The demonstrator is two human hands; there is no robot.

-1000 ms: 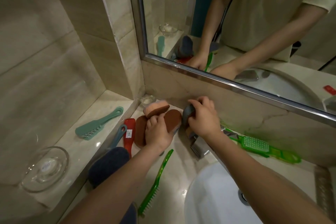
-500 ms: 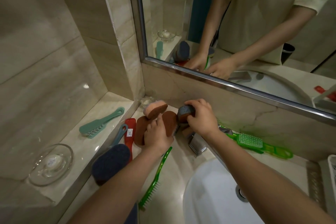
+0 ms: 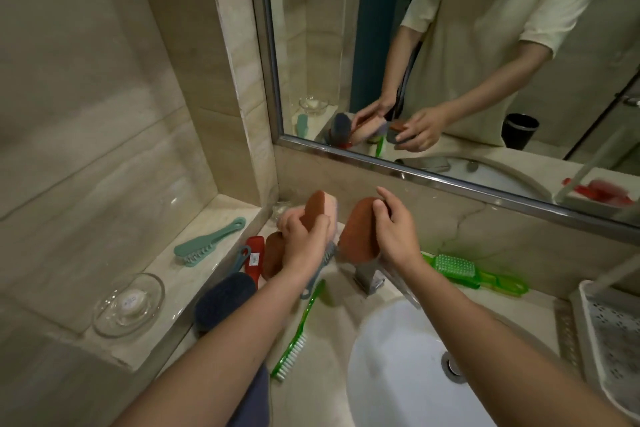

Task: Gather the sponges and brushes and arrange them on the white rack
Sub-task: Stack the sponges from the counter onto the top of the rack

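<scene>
You see: sponges (image 3: 360,232) rust-brown; brush (image 3: 207,242) teal; brushes (image 3: 454,265) green; handle (image 3: 254,258) red; rack (image 3: 588,329) white, perforated.

There are three brown sponges (image 3: 358,232) (image 3: 317,208) (image 3: 273,255), one dark blue sponge (image 3: 225,295), five brushes (image 3: 207,243) (image 3: 254,258) (image 3: 464,269) (image 3: 298,333) (image 3: 322,265), one glass dish (image 3: 128,303) and one white rack (image 3: 609,333).

Two brown oval sponges are held up, a pink-backed one (image 3: 317,210) and another (image 3: 360,230) at its 3 o'clock, a third (image 3: 273,255) lies below, brushes in teal (image 3: 207,246), red (image 3: 253,262) and green (image 3: 296,333) scatter toward 8 o'clock, and the white rack (image 3: 602,340) sits at 4 o'clock.
</scene>
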